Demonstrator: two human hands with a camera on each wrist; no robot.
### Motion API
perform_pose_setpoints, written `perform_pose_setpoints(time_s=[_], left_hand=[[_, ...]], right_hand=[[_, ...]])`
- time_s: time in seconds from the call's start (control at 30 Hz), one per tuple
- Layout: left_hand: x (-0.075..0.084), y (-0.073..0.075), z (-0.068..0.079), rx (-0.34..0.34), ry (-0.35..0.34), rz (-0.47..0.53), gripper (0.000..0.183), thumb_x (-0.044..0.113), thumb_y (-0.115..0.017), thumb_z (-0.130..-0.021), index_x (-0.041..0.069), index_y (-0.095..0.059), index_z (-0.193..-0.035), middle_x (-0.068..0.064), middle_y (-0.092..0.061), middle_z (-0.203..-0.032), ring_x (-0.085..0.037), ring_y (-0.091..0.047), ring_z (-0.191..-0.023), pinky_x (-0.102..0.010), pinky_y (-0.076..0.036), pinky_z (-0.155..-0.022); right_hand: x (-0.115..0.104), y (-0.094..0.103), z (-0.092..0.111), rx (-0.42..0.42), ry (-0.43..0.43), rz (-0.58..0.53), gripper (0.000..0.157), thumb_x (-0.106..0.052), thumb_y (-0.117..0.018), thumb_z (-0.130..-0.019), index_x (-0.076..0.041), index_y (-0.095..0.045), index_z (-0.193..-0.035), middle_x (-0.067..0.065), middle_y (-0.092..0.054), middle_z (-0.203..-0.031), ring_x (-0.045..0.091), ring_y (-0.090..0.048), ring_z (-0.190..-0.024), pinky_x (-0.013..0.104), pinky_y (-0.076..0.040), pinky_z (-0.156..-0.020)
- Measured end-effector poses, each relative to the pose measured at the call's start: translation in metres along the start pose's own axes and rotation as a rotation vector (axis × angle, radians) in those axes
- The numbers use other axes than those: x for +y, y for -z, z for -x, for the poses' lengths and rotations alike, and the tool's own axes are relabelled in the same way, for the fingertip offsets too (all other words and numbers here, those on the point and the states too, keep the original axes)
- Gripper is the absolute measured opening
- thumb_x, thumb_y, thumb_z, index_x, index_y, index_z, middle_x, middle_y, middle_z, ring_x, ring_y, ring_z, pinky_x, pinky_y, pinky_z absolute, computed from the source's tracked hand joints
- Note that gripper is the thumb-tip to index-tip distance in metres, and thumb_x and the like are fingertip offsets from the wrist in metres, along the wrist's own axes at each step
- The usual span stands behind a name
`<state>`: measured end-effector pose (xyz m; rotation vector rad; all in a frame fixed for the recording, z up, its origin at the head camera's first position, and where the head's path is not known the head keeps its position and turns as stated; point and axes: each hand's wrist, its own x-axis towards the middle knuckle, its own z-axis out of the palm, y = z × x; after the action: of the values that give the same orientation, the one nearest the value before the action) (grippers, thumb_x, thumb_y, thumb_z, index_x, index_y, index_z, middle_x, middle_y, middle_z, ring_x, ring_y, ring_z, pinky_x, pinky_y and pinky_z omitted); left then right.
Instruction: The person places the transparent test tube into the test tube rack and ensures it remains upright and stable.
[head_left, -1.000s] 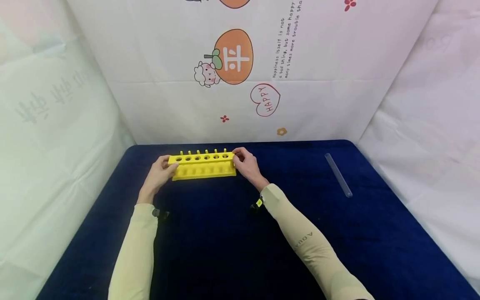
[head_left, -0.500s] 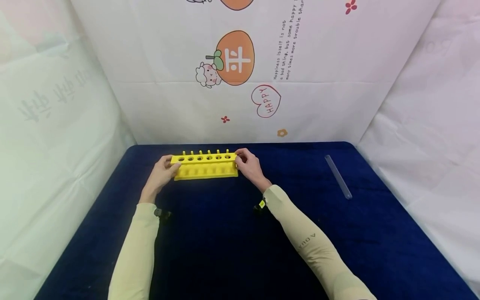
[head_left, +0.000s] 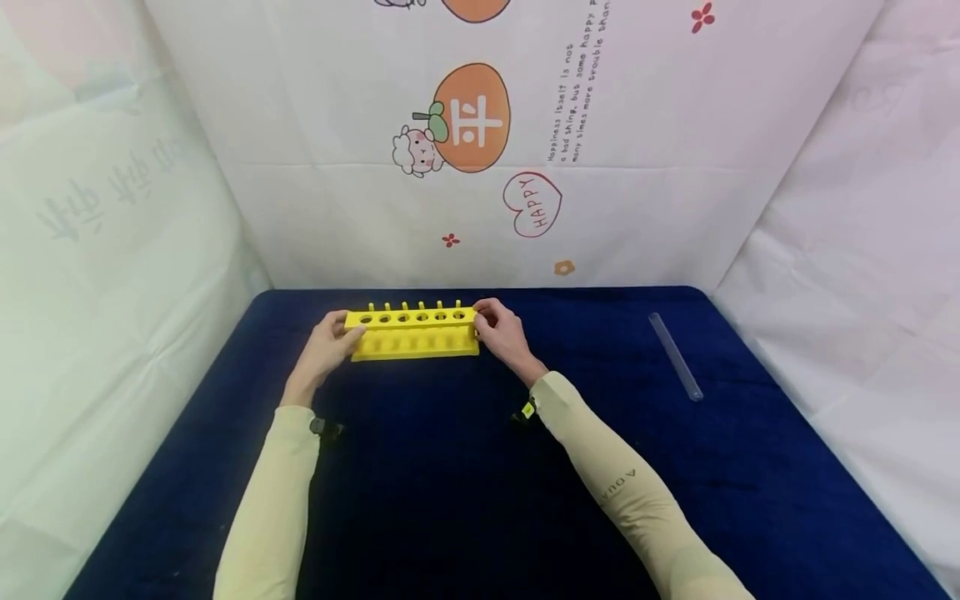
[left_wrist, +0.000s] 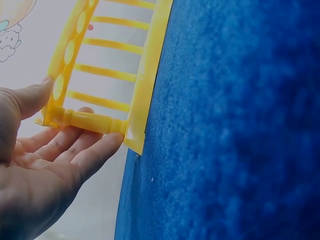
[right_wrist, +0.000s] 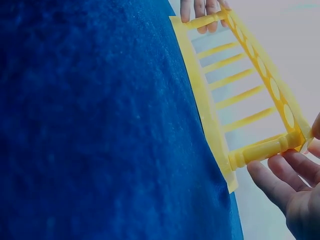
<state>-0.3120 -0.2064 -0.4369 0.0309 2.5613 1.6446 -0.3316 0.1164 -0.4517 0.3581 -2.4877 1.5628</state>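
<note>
A yellow test tube rack (head_left: 412,342) stands upright toward the back of the table, with a row of round holes in its top bar and a row of pegs behind. No tubes sit in it. My left hand (head_left: 322,352) holds its left end, thumb at the top bar and fingers against the end post (left_wrist: 90,121). At the other end, my right hand (head_left: 504,335) grips the rack, its fingers touching the right post (right_wrist: 265,150). Whether the base lies flat on the cloth is hard to tell. A clear test tube (head_left: 676,357) lies far to the right, apart from both hands.
Dark blue cloth (head_left: 450,483) covers the table. A white printed sheet (head_left: 360,217) hangs behind its back edge, and pale sheets (head_left: 847,250) flank both sides. Each wrist wears a small dark camera.
The rack has shifted slightly to the right, with both hands holding its ends throughout. The clear test tube has stayed in place.
</note>
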Motion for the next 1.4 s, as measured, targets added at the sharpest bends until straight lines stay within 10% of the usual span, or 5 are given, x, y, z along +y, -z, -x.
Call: perform_pose_setpoints(time_s=[1.0, 1.4], left_hand=[[0.007, -0.014, -0.003, -0.029, -0.022, 0.023, 0.068, 0.032, -0.056, -0.101, 0.005, -0.022, -0.153, -0.027, -0.04, -0.149, -0.039, -0.053, -0.128, -0.051, -0.047, -0.104], [0.011, -0.017, -0.003, -0.045, -0.024, 0.067, 0.069, 0.031, -0.057, -0.1, 0.006, -0.022, -0.154, -0.026, -0.041, -0.149, -0.039, -0.053, -0.128, -0.051, -0.047, -0.105]], right_hand=[[0.004, 0.017, 0.005, -0.007, -0.016, 0.008, 0.025, -0.019, -0.049, -0.097, -0.013, -0.059, -0.118, 0.013, -0.066, -0.106, 0.023, -0.062, -0.083, 0.045, -0.061, -0.077], [0.003, 0.022, 0.007, 0.006, -0.015, 0.05, 0.026, -0.02, -0.049, -0.097, -0.012, -0.059, -0.119, 0.012, -0.066, -0.106, 0.022, -0.063, -0.082, 0.031, -0.06, -0.07]])
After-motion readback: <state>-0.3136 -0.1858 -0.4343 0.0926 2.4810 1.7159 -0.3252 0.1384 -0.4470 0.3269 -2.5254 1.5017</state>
